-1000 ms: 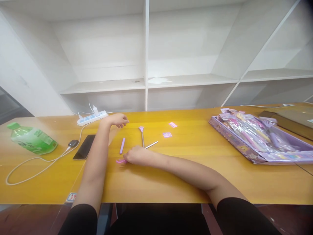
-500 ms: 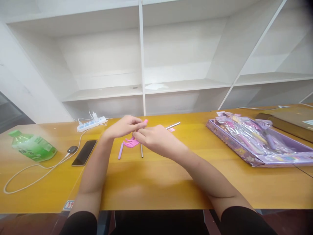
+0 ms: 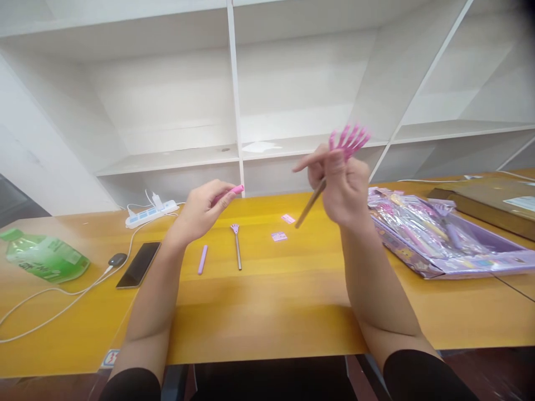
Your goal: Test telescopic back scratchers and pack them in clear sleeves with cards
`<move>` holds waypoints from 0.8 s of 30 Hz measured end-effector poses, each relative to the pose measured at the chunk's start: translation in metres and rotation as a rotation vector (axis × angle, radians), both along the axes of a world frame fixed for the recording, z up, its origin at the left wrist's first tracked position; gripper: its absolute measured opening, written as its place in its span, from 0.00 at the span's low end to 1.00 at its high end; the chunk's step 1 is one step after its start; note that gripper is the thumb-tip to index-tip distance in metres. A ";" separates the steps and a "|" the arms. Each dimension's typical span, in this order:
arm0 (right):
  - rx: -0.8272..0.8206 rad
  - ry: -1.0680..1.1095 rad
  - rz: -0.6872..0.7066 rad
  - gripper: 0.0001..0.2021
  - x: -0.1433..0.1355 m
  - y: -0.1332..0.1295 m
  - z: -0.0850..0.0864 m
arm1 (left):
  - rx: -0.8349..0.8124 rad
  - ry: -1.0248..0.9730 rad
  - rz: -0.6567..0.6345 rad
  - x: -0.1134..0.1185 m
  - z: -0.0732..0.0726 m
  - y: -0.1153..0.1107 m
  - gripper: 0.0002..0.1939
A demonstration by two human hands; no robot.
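Observation:
My right hand [image 3: 340, 186] is closed around a pink back scratcher [image 3: 350, 139], its claw pointing up and its metal rod slanting down to the left. In my left hand [image 3: 204, 210] is a pink handle tube [image 3: 237, 190], held between thumb and fingers with an open end showing. On the table between my arms lie a purple handle tube [image 3: 203, 259] and a purple-clawed back scratcher [image 3: 237, 248] with a bare metal rod. Two small printed cards [image 3: 279, 236] rest to the right of these.
At the right stands a purple box [image 3: 472, 271] of bagged back scratchers, with a brown cardboard box [image 3: 493, 203] behind it. A phone [image 3: 139, 265], green bottle [image 3: 45, 256], cable and power strip [image 3: 151, 214] are at the left. White shelving [image 3: 236, 100] rises behind the table.
My hands have moved apart. The right one has lifted the pink claw and rod up to the right, while the pink tube stays in my left. The purple scratcher and cards are now uncovered.

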State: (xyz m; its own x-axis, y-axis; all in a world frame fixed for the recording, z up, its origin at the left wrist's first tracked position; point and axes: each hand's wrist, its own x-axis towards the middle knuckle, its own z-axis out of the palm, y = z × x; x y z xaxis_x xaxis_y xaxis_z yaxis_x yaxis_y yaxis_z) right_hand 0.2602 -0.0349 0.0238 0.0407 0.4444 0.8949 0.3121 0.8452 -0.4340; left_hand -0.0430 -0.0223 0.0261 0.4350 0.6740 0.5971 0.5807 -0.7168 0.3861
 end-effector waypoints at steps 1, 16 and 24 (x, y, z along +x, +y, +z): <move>-0.035 0.076 0.021 0.35 0.004 0.003 0.002 | 0.041 0.019 0.004 0.000 0.001 -0.002 0.18; -0.155 0.397 0.331 0.19 0.022 0.036 -0.003 | 0.468 -0.086 -0.011 -0.006 0.005 -0.007 0.10; -0.155 0.424 0.379 0.20 0.006 0.043 -0.010 | 0.556 -0.109 0.008 -0.008 0.004 -0.006 0.09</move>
State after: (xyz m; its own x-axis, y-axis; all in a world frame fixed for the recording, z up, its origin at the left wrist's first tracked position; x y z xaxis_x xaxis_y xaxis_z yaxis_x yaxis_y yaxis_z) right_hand 0.2661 0.0081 0.0140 0.1931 0.6222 0.7586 -0.2272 0.7805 -0.5823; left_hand -0.0512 -0.0283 0.0301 0.3477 0.2483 0.9041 0.5646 -0.8253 0.0096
